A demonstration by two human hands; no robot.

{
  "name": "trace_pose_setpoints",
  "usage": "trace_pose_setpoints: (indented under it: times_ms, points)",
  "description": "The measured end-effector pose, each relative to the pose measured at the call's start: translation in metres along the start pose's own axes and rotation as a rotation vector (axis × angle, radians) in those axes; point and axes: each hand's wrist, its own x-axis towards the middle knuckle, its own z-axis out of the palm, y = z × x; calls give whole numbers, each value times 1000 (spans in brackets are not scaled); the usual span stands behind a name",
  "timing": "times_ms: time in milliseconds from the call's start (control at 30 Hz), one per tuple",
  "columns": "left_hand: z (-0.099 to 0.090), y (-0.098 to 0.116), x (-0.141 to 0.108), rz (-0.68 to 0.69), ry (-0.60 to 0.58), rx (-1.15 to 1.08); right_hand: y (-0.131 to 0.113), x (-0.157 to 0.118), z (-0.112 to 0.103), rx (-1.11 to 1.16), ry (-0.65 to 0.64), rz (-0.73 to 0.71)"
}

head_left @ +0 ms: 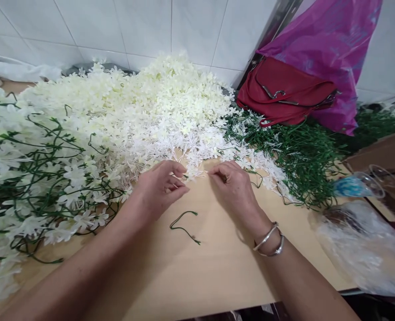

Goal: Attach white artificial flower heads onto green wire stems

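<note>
My left hand [162, 187] is at the near edge of the white flower pile [180, 98], its thumb and fingers apart with no object visible between them. Across a small gap, my right hand [232, 183] has its thumb and index finger pinched at the tip of a small white flower piece [202, 174]. Between and below the hands, a bent green stem [184, 228] lies by itself on the table [197, 276]. White blossoms lie just beyond both sets of fingertips.
Green stems with white flowers [67, 165] spread over the left side. At right are a heap of green stems [304, 156], a red bag [284, 91], a purple plastic bag [337, 58], a clear plastic bag [364, 245] and a blue-patterned cup [354, 186]. A tiled wall [144, 26] stands behind.
</note>
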Motion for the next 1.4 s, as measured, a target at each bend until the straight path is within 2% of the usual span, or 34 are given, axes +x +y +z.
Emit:
trace_pose_setpoints:
  times_ms: [67, 200, 233, 300, 400, 567, 667, 767, 800, 900, 967, 1033, 1200, 1267, 1400]
  points:
    - [5, -1, 0, 15, -19, -86, -2, 0, 0, 10, 51, 35]
    - [-3, 3, 0, 144, 61, 72, 2, 0, -3, 55, 115, 149]
    - [-7, 4, 0, 174, 31, 113, 4, 0, -4, 63, 119, 160]
    - [-13, 7, -1, 217, -106, 169, 7, 0, -4, 66, 132, 152]
    - [-10, 7, -6, 256, -313, 246, 7, 0, -2, 85, 128, 124]
    - [7, 5, -17, 318, -450, 414, 1, -1, -3, 129, 114, 105]
    - [10, 6, -19, 323, -505, 392, 0, -1, -3, 161, 114, 116]
    - [8, 8, -17, 331, -465, 287, 1, -2, 0, 222, 99, 158]
    - [6, 9, -14, 329, -399, 277, 2, -3, 1, 245, 90, 174]
    - [3, 12, -2, 285, -100, 380, 3, -4, 5, 284, 64, 209]
    - [2, 14, 11, 240, 21, 485, 3, -5, 5, 283, 64, 213]
    - [3, 17, 26, 208, 9, 569, 4, -4, 4, 275, 72, 202]
    - [13, 23, 61, 95, -224, 745, 5, -2, 2, 288, 87, 169]
    - [16, 22, 70, 70, -281, 783, 6, -2, 2, 292, 93, 166]
    - [14, 20, 76, 124, -254, 722, 5, -1, 0, 317, 91, 186]
